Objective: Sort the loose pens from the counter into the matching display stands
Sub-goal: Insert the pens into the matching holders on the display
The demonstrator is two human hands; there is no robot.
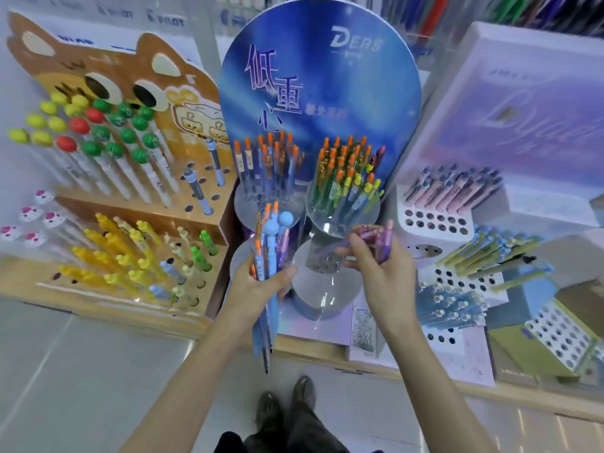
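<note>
- On the far left, the brown animal-faced stand (108,178) holds fruit-topped pens (98,138) upright in its holes; "PILOT" reads on the shelf behind.
- Centre-left, the left hand (261,289) has its fingers clamped round a bundle of loose pens (266,256), two of them ball-topped.
- Middle, the blue oval board (320,83) reads "DERS"; clear cups (343,217) below carry orange-capped pens.
- Right hand (379,259) pinches purple pens (376,240) over an empty cup.
- Far right, white perforated stands (434,220) hold pink pens.
</note>
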